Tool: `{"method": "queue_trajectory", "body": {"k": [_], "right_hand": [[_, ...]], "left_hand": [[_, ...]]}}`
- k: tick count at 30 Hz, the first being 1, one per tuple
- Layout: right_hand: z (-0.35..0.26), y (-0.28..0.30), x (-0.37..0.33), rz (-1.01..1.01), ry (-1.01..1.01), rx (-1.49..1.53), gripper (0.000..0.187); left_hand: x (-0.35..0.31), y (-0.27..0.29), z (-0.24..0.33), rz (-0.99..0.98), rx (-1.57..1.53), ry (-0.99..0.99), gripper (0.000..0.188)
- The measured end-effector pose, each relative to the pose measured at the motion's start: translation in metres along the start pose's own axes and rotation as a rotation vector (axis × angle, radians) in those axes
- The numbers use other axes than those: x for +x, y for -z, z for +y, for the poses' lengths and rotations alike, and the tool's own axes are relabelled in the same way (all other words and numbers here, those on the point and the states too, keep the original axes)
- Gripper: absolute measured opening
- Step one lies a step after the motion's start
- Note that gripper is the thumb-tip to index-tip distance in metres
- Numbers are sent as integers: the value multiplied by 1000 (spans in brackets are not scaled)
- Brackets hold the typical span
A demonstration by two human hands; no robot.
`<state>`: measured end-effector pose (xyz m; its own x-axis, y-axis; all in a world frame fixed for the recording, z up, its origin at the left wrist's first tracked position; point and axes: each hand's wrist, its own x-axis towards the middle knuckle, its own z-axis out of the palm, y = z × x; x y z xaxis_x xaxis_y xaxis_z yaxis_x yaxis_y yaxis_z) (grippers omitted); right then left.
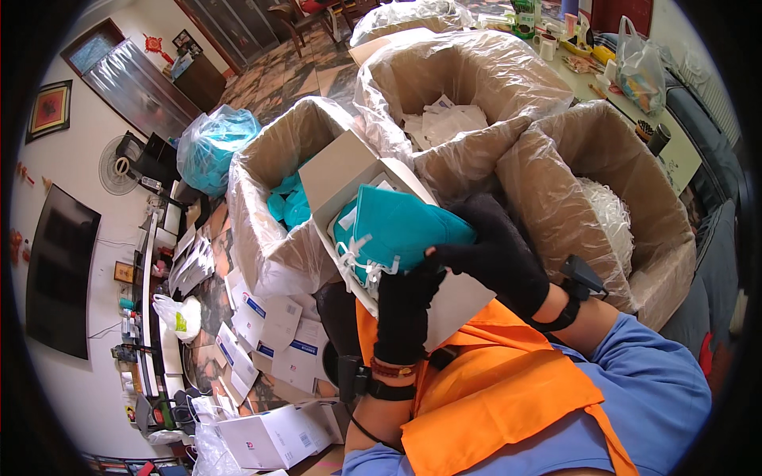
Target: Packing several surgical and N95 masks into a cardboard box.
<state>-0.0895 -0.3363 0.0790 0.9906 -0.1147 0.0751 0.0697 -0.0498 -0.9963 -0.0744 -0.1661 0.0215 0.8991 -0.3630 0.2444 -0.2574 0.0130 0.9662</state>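
A teal folded face mask (409, 226) with white straps sits in front of me, above a small open white carton (345, 170) that holds more teal masks. My right hand (496, 250), in a black fingerless glove, pinches the mask's right edge. My left hand (409, 305), gloved the same way, is closed at the mask's lower edge beside the dangling straps (361, 258). Its fingertips are partly hidden. The carton leans against my lap, its long flap (456, 309) showing beneath my hands.
Lined large boxes stand ahead: one with teal masks (290, 202), one with white pieces (448, 123), one with white straps (607, 214). Flattened white cartons (274, 333) lie on the floor at left. A stuffed teal bag (214, 151) stands behind. A cluttered table (675, 159) is at right.
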Motion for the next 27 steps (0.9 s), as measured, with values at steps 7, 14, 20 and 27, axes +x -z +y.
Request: {"method": "queue_trajectory", "body": {"k": [7,14,20,27], "right_hand": [[30,42,30,154,258,-96,28],[24,30,16,-78,275,-127,20],[31,25,19,7,379,-271,26],[33,23,19,56,467,-363,26]], "left_hand": [[-3,56,6,-75,-194,469,45],[28,44,22,209,75,-141,53],[11,24,15,182,585,54,44],[3,20,-2,183,758,-366,52]]}}
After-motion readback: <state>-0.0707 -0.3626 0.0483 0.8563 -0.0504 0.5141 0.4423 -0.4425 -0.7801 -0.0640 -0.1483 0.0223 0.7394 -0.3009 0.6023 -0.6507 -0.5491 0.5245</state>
